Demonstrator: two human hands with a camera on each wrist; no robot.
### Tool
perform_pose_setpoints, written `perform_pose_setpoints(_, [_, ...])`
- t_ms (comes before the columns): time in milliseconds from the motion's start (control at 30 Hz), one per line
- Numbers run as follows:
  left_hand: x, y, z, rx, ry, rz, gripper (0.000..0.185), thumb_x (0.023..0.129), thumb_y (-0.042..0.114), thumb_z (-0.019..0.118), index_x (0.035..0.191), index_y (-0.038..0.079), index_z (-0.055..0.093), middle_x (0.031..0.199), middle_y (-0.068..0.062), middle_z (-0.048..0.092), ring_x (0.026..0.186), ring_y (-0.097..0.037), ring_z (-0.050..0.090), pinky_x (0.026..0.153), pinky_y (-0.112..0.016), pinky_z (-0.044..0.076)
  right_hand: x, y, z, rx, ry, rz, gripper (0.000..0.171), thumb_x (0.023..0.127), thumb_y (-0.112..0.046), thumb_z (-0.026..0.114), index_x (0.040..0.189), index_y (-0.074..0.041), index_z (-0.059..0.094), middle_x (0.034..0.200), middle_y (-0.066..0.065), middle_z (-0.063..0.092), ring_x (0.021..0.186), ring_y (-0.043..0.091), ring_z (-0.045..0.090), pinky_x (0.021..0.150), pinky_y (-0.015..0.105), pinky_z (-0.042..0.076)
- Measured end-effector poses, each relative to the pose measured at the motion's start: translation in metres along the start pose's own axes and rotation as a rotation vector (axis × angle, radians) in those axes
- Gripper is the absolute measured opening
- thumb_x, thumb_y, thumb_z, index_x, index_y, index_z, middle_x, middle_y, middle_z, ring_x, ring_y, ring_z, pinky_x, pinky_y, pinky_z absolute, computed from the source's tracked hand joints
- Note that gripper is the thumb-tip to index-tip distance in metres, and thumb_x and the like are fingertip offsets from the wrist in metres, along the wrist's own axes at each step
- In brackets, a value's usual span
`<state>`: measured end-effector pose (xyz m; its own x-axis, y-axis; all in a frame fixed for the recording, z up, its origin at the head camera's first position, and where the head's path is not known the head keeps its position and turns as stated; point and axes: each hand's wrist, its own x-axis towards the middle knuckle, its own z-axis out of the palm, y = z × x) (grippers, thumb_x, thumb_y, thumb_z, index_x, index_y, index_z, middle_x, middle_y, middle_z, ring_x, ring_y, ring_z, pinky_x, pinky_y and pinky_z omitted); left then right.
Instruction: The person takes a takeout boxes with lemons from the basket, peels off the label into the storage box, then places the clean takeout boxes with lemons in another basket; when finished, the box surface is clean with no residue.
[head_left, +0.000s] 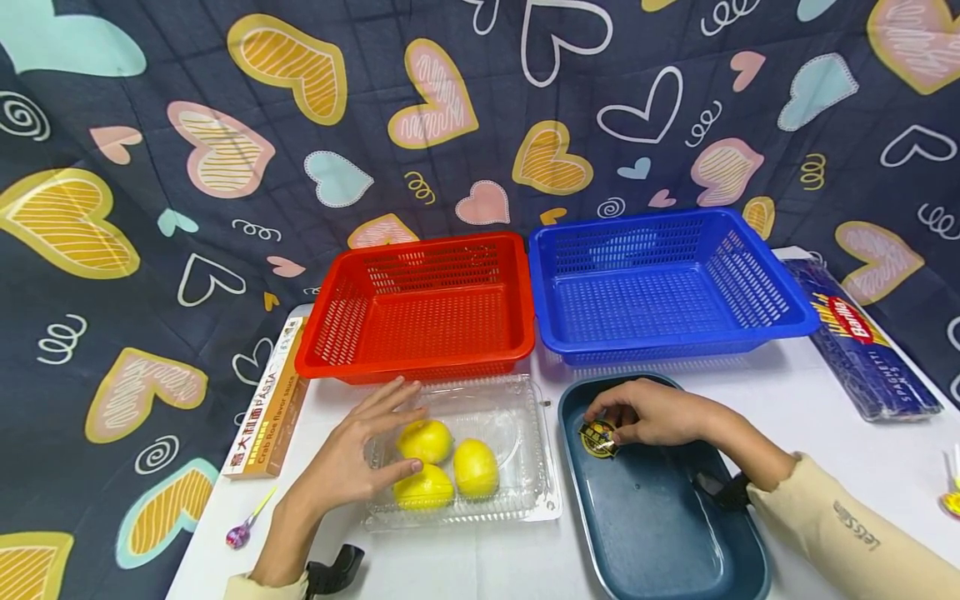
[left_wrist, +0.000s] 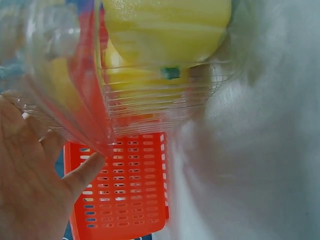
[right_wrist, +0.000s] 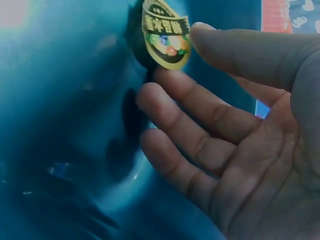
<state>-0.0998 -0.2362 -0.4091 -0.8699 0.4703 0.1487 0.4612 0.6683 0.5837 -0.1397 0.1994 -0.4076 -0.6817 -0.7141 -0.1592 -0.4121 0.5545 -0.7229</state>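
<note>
My right hand [head_left: 660,414] reaches into the dark teal tray [head_left: 671,517] and pinches a round black-and-gold fruit label [head_left: 598,439] near the tray's left side. In the right wrist view the thumb tip is at the edge of the label [right_wrist: 169,40], and the other fingers are loosely bent. My left hand [head_left: 352,458] has its fingers spread over the left side of a clear plastic clamshell box [head_left: 517,417]. Three lemon-like yellow fruits [head_left: 476,468] lie in that box. The left wrist view shows the thumb close by the box's ribbed wall [left_wrist: 150,100].
Behind the box stands a red basket [head_left: 420,367], with a blue basket [head_left: 675,337] to its right. A pasta box [head_left: 266,400] and a lollipop [head_left: 240,533] lie at the left. A spaghetti pack [head_left: 873,350] and another lollipop [head_left: 951,502] are at the right.
</note>
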Motion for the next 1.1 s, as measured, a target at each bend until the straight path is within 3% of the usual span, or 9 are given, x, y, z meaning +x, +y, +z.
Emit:
perform_pose_setpoints(267, [0.0, 0.002, -0.001, -0.004, -0.003, 0.001, 0.057, 0.081, 0.034, 0.083, 0.135, 0.022, 0.068, 0.16, 0.01, 0.044, 0.156, -0.024, 0.027, 0.117, -0.072, 0.026, -0.003, 0.0, -0.005, -0.011, 0.003, -0.008, 0.029, 0.089, -0.008, 0.075, 0.118, -0.01, 0.072, 0.102, 0.005, 0.074, 0.085, 0.006, 0.065, 0.072, 0.023, 0.054])
perform_pose_setpoints(500, [0.001, 0.002, -0.001, 0.005, -0.006, -0.007, 0.058, 0.079, 0.032, 0.083, 0.135, 0.023, 0.068, 0.161, 0.01, 0.044, 0.157, -0.023, 0.026, 0.117, -0.072, 0.026, -0.008, -0.006, -0.013, 0.033, 0.002, -0.036, 0.03, 0.092, -0.01, 0.072, 0.122, -0.008, 0.07, 0.113, 0.009, 0.073, 0.099, 0.02, 0.068, 0.08, 0.029, 0.057])
perform_pose_setpoints(667, [0.0, 0.002, -0.001, -0.008, -0.009, -0.01, 0.058, 0.08, 0.032, 0.083, 0.135, 0.022, 0.068, 0.161, 0.012, 0.043, 0.157, -0.023, 0.026, 0.118, -0.071, 0.025, -0.013, -0.009, -0.019, 0.022, 0.021, -0.041, 0.031, 0.094, -0.014, 0.07, 0.124, -0.007, 0.07, 0.115, 0.01, 0.074, 0.098, 0.016, 0.068, 0.08, 0.029, 0.057])
perform_pose_setpoints(900, [-0.001, 0.002, -0.002, 0.01, 0.002, 0.009, 0.058, 0.08, 0.033, 0.083, 0.135, 0.024, 0.068, 0.16, 0.012, 0.044, 0.157, -0.02, 0.027, 0.117, -0.071, 0.028, -0.023, -0.012, -0.028, 0.027, 0.11, -0.081, 0.027, 0.097, -0.017, 0.07, 0.122, -0.008, 0.072, 0.114, 0.009, 0.074, 0.093, 0.009, 0.067, 0.078, 0.028, 0.058])
perform_pose_setpoints(1100, [-0.001, 0.003, -0.002, 0.016, 0.001, 0.014, 0.058, 0.079, 0.031, 0.084, 0.135, 0.024, 0.068, 0.16, 0.011, 0.044, 0.157, -0.019, 0.026, 0.117, -0.07, 0.028, -0.039, -0.012, -0.043, -0.011, 0.249, -0.089, 0.023, 0.097, -0.016, 0.069, 0.119, -0.013, 0.073, 0.114, 0.006, 0.076, 0.092, 0.004, 0.066, 0.077, 0.025, 0.057])
